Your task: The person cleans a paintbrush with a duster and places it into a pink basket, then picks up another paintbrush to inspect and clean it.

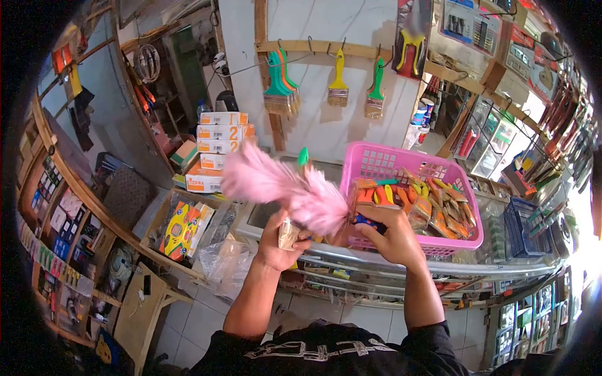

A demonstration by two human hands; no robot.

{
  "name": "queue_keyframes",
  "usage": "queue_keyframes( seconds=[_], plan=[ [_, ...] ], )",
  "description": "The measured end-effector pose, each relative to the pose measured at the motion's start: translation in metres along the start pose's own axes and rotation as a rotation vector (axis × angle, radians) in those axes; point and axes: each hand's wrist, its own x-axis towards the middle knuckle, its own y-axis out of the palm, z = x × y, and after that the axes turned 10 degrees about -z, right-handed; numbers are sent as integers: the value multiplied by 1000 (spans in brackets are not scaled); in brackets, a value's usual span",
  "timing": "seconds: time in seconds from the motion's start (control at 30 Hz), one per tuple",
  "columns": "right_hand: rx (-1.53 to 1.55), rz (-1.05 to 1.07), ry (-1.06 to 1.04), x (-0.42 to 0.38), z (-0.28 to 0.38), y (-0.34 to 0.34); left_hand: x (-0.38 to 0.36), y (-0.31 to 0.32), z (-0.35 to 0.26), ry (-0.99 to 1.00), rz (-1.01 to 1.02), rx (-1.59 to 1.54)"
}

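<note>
A pink feather duster (269, 178), blurred by motion, stretches across the middle of the view. My right hand (392, 235) is closed around its blue handle (369, 223) at the front left of the pink basket. My left hand (277, 245) grips a paintbrush by its pale, plastic-wrapped bristle end (288, 234). A green handle tip (303, 156) pokes up behind the feathers and looks like part of this brush; the feathers hide the middle. The feathers lie over or against the brush.
The pink basket (414, 150) holds many wrapped brushes with orange, yellow and green handles. It stands on a glass counter (376, 255). Brushes (282, 81) hang from hooks on a wooden rail above. White-and-orange boxes (216, 147) are stacked at left, near a carton of packets (182, 232).
</note>
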Motion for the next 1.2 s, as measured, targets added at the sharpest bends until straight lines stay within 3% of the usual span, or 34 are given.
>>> queue_keyframes(
  seconds=[0.07,0.1,0.2,0.23,0.27,0.33,0.37,0.5,0.6,0.73,0.87,0.9,1.0,1.03,1.13,1.17,1.2],
  plan=[
    [-36,-51,12,-3,0,-2,3,20,-2,-43,-8,24],
    [-85,-84,30,-4,3,-2,10,22,-3,-111,203,-119],
    [-83,-28,8,-4,10,-14,6,43,-4,-133,-56,-119],
    [-54,-29,-36,-6,3,-14,4,51,3,-8,-151,-45],
    [-27,-30,-80,-6,0,-15,7,50,2,-77,-57,-90],
    [-116,-83,91,-5,9,-18,19,42,1,-213,131,-185],
    [-161,-110,178,-4,12,-19,34,26,4,-251,336,-207],
    [-93,-23,37,-5,11,-30,27,46,3,-186,-65,-205],
    [-190,-233,199,-8,9,-23,55,29,1,-347,229,-167],
    [-141,-111,137,-6,11,-32,60,32,-4,-363,64,-200],
    [-232,-391,248,-10,6,-15,88,28,-10,-478,260,-64],
    [-253,-253,300,-10,8,-23,95,28,-9,-499,270,-108],
    [-164,-266,339,-8,16,-22,101,34,-19,-621,151,-147],
    [-205,-393,360,-12,6,-15,107,36,-20,-581,199,-118],
    [-314,-506,357,-9,12,-5,123,38,-25,-675,246,-164],
    [-331,-363,379,-6,22,-12,129,33,-25,-664,302,-188],
    [-339,-382,374,-4,23,-11,132,32,-26,-671,290,-202]
  ],
)
